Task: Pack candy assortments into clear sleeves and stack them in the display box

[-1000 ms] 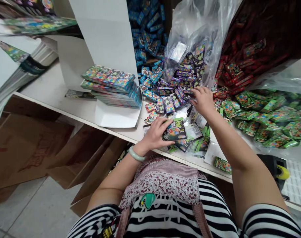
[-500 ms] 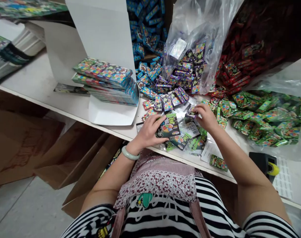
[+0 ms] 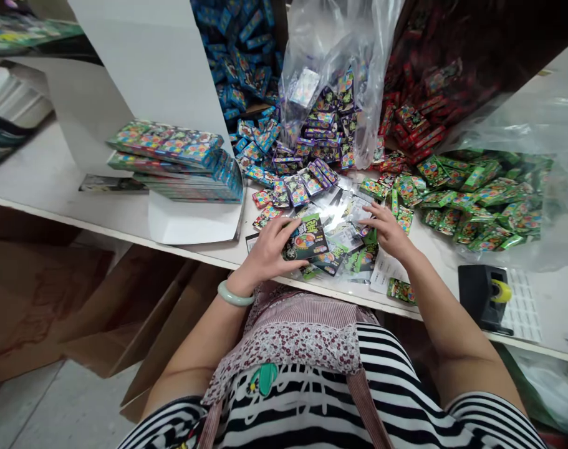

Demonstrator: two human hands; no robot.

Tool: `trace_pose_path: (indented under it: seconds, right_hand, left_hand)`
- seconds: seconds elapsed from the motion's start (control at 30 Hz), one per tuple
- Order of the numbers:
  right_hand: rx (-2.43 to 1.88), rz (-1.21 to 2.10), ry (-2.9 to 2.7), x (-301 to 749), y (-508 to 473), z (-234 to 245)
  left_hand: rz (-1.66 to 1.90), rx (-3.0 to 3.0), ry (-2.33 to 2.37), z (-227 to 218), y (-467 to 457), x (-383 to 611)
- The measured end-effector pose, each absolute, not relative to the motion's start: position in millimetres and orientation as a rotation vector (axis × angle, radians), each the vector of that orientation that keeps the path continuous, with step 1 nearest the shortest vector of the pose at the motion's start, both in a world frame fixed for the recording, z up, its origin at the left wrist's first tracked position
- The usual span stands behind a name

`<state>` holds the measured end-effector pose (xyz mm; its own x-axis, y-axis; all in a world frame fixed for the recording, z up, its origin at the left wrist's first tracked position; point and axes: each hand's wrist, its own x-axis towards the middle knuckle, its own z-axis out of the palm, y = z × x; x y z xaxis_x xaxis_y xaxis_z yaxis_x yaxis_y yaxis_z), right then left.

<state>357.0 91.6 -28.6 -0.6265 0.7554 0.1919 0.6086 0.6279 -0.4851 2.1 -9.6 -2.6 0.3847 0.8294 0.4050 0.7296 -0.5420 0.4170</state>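
My left hand [image 3: 268, 248] grips a dark card packet [image 3: 307, 238] with green lettering, held on the clear plastic sleeves [image 3: 344, 215] at the table's front edge. My right hand [image 3: 385, 227] rests on those sleeves to the right, fingers curled; whether it holds a small packet is hidden. Just beyond lie loose purple packets [image 3: 302, 187]. More printed cards [image 3: 340, 259] lie under both hands.
A stack of flat printed boxes [image 3: 171, 159] lies on a white card at left. Blue packets [image 3: 246, 68], a clear bag of purple ones [image 3: 330, 93], red packets [image 3: 414, 112] and green packets [image 3: 475, 193] surround the spot. A tape dispenser [image 3: 484, 296] stands right. Cardboard boxes [image 3: 54, 293] lie below.
My right hand has drawn back from the purple packets toward the sleeves near my left hand. The left hand has kept its hold on the dark packet.
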Motion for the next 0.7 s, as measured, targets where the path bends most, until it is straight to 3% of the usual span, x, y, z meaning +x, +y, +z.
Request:
trace_pose_path:
  seconds: [0.5,0.7]
  right_hand:
    - [-1.724,0.386,-2.353,378,37,-25]
    - [-1.635,0.425,-2.146,365,33,-17]
  left_hand:
    - [0.844,2.387,1.351,-7,-8,13]
    - [0.827,2.424,1.316,-7,-7,19]
